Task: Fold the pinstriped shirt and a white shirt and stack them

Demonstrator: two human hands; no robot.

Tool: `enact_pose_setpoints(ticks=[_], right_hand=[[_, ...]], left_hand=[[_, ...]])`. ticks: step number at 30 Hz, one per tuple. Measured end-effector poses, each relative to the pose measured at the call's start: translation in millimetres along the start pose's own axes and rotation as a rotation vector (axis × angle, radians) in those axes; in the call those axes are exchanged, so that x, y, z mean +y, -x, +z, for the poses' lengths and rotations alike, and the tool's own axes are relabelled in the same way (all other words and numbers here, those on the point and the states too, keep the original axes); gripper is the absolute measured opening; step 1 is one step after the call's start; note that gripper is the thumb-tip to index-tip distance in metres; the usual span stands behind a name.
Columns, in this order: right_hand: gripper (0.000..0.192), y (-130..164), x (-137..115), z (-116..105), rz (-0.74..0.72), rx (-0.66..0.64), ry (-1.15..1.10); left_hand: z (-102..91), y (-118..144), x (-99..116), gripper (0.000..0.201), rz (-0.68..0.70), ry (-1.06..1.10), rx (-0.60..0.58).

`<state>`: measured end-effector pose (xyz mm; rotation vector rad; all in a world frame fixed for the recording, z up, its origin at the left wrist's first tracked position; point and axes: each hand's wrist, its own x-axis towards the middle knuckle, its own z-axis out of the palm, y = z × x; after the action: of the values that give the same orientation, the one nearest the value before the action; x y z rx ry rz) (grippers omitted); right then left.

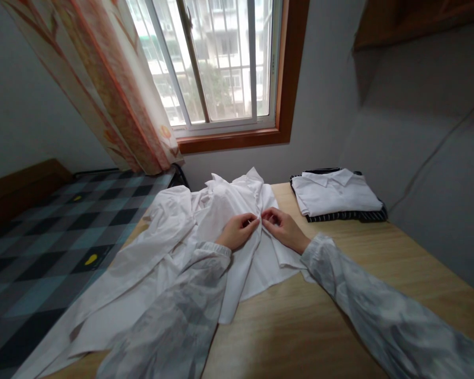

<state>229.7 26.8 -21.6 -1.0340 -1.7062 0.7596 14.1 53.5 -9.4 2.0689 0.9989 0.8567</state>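
A white shirt (229, 200) lies spread and rumpled on the wooden table (268, 337), its collar toward the window and a sleeve trailing to the lower left. My left hand (240, 230) pinches the shirt's front edge, fingers closed on the cloth. Right beside it, my right hand (283, 227) pinches the same front edge from the other side. The fingertips of both hands almost meet there. Whether a button sits between them is too small to make out.
A folded white shirt (335, 192) rests on dark striped cloth (347, 216) at the table's far right. A bed with a checked sheet (43, 263) adjoins on the left. Behind are a window (229, 68), a patterned curtain (114, 105) and a wall; a wooden shelf (418, 26) hangs upper right.
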Motion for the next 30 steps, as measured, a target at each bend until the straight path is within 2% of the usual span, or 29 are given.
enact_pose_setpoints(ticks=[10,23,30], right_hand=[[0.027,0.3,0.0,1.9,0.005,0.014,0.081],[0.011,5.9,-4.0,5.8,-0.063,0.059,0.325],[0.011,7.2,-9.4,3.0,-0.090,-0.010,0.434]], left_hand=[[-1.2,2.4,11.0,0.045,-0.042,0.026,-0.023],[0.4,1.3,10.6,0.041,-0.046,0.024,0.022],[1.0,2.7,10.5,0.040,-0.074,0.092,0.028]])
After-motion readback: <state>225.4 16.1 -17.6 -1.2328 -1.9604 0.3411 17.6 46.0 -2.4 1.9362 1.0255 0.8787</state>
